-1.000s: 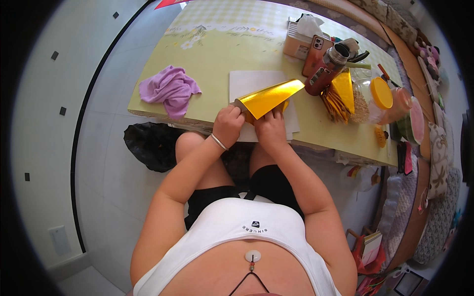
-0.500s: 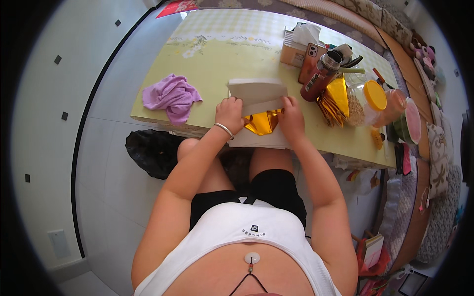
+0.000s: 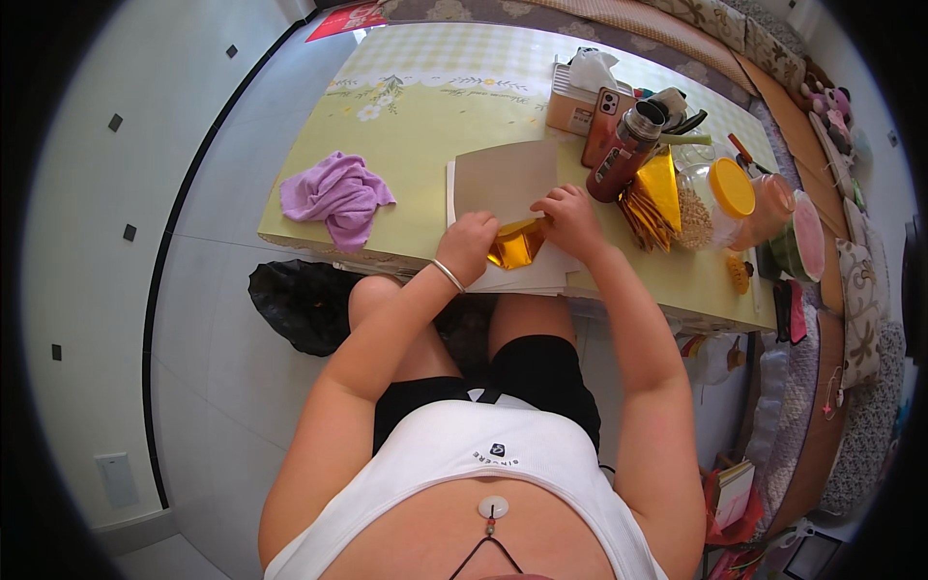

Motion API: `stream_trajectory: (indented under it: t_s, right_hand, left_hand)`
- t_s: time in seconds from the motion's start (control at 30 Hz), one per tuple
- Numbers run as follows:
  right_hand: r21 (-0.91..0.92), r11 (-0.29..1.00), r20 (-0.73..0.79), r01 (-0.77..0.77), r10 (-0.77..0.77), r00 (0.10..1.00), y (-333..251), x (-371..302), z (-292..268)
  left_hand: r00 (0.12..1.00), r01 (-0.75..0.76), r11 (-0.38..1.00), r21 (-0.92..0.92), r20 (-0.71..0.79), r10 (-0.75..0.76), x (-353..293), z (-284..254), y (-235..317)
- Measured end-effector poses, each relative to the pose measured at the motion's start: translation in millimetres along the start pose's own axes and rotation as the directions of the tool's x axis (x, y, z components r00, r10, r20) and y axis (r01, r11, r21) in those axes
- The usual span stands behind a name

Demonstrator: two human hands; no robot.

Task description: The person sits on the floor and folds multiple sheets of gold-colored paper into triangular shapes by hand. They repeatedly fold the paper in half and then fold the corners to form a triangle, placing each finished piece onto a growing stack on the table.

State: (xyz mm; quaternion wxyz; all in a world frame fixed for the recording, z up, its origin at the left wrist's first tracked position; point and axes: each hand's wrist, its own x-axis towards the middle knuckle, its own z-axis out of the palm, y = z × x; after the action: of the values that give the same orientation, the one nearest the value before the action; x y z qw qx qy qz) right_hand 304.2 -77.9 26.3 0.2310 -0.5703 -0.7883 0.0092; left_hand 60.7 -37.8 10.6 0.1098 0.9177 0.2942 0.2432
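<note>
A piece of shiny gold foil paper (image 3: pixel 515 249), partly folded, lies between my hands over white sheets of paper (image 3: pixel 522 280) at the table's front edge. My left hand (image 3: pixel 471 246), with a silver bangle at the wrist, is closed on the foil's left side. At its right side, my right hand (image 3: pixel 572 222) pinches the foil's upper corner with bent fingers. Just beyond my fingers, a greyish sheet (image 3: pixel 507 179) rises from the papers. My hands hide parts of the foil's edges.
A crumpled purple cloth (image 3: pixel 338 198) lies at the left. To the right stand a dark red flask (image 3: pixel 623 159), a phone (image 3: pixel 606 121), a tissue box (image 3: pixel 570 101), folded gold papers (image 3: pixel 655 198), a yellow-lidded jar (image 3: pixel 710 203) and a cut watermelon (image 3: pixel 802 237). A black bag (image 3: pixel 302 304) sits below.
My left hand has shifted right and slightly nearer to me, closer to my right hand. Less of the gold foil shows between them. More of the greyish sheet's surface is visible.
</note>
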Motion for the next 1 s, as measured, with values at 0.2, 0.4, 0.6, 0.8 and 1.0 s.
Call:
stream_trajectory:
  t_s: [0.2, 0.4, 0.6, 0.8, 1.0]
  right_hand:
    - [-0.109, 0.977, -0.016, 0.182, -0.185, 0.983, 3, -9, 8]
    - [-0.239, 0.921, -0.006, 0.308, -0.318, 0.948, -11, -22, 7]
    - [-0.315, 0.934, -0.012, 0.167, -0.179, 0.984, 15, -51, 10]
    - [-0.253, 0.966, 0.006, 0.051, -0.051, 0.999, 20, -64, 11]
    - [-0.156, 0.985, 0.015, -0.070, 0.073, 0.997, 12, -59, -1]
  left_hand:
    - [0.982, -0.189, 0.979, 0.082, 0.022, 0.188, -7, 16, 4]
    - [0.973, -0.228, 0.966, 0.119, 0.072, 0.221, -9, 22, 1]
    - [0.972, -0.201, 0.966, 0.162, 0.158, 0.175, -22, 12, 7]
    - [0.990, -0.107, 0.977, 0.184, 0.110, 0.087, -45, 9, 7]
    - [1.000, -0.030, 0.987, 0.159, 0.012, 0.029, -61, -9, 7]
